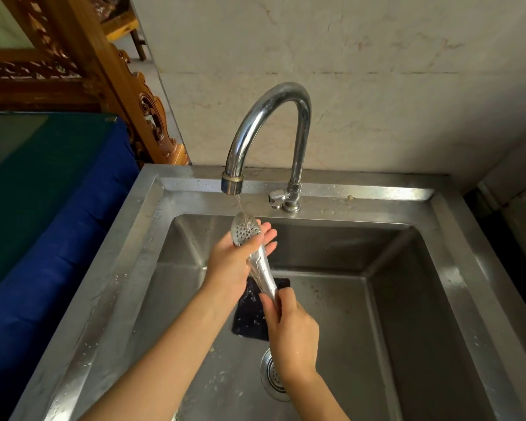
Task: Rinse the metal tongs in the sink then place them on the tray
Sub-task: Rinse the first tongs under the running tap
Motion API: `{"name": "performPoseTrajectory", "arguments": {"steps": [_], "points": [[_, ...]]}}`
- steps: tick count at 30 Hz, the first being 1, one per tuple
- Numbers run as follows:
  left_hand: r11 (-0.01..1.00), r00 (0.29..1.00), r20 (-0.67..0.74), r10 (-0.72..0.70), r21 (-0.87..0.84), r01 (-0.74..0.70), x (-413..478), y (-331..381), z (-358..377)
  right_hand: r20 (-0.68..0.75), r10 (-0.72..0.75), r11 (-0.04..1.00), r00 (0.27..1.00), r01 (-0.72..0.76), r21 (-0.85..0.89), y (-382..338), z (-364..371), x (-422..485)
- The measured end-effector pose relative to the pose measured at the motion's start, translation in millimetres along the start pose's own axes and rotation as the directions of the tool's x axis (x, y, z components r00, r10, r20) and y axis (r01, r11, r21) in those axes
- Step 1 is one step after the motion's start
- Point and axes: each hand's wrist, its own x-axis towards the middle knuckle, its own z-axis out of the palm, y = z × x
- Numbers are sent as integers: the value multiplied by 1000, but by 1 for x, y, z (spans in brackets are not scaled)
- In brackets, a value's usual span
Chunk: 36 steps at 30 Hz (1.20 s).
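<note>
The metal tongs (pixel 257 256) are held over the steel sink (pixel 438 268), their perforated spoon-shaped end up under a thin stream of water from the curved tap (pixel 268 123). My right hand (pixel 292 326) grips the handle end from below. My left hand (pixel 237 256) cups the perforated head from the left, fingers stretched behind it and touching the metal. No tray is in view.
A dark blue cloth (pixel 249 314) lies on the sink floor under the hands, with the round drain strainer (pixel 274 375) in front of it. A blue and green covered surface (pixel 43 192) stands left of the sink. A tiled wall rises behind the tap.
</note>
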Motion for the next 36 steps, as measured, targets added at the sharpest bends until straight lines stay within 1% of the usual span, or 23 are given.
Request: {"name": "performPoseTrajectory", "arguments": {"steps": [2,3,6,8,10,12,15,18,20,21,22,25,28,30,33,34,36], "points": [[996,998,-56,-34,80,38,8,9,3,-13,-1,1000,1000,1,-7,0,-1,0],[995,997,-70,-41,93,47,14,17,4,-4,6,1000,1000,-6,-17,0,-2,1],[999,995,-96,-35,-15,34,25,33,15,18,55,998,998,-55,6,-3,-2,4],[998,995,-94,-33,-48,29,19,27,21,34,106,994,994,-107,33,-7,-2,6],[999,998,-62,-26,31,28,5,11,18,33,145,987,989,-147,60,-10,-3,10],[990,999,-49,-21,136,28,-2,5,13,28,147,987,989,-149,57,-9,-5,13],[981,996,-92,-3,191,20,7,18,12,28,108,993,994,-109,34,-8,-7,12],[995,993,-120,1,100,11,14,29,16,19,99,995,995,-99,14,-8,-6,10],[1000,988,-157,-3,-2,3,14,26,17,33,93,996,995,-93,-3,-9,-5,9],[1000,986,-169,-2,-23,-2,11,20,17,42,98,995,994,-98,-4,-9,-5,9],[1000,986,-168,-1,-4,0,8,13,16,50,111,994,993,-111,-2,-9,-5,10],[993,994,-103,-26,113,38,-1,-3,11,53,147,989,988,-149,17,-6,-6,13],[985,995,-94,-20,166,36,6,10,8,54,128,991,990,-130,26,-5,-6,10],[994,993,-116,-9,105,22,16,25,11,69,123,991,990,-126,42,-5,-5,4],[995,988,-149,-38,-97,23,18,26,20,58,124,990,991,-127,54,-6,-3,7],[994,991,-126,-42,-109,28,14,19,21,55,125,990,991,-129,63,-8,-3,10],[999,999,-42,-34,-19,33,2,2,19,52,115,989,992,-120,83,-11,-3,16]]}}
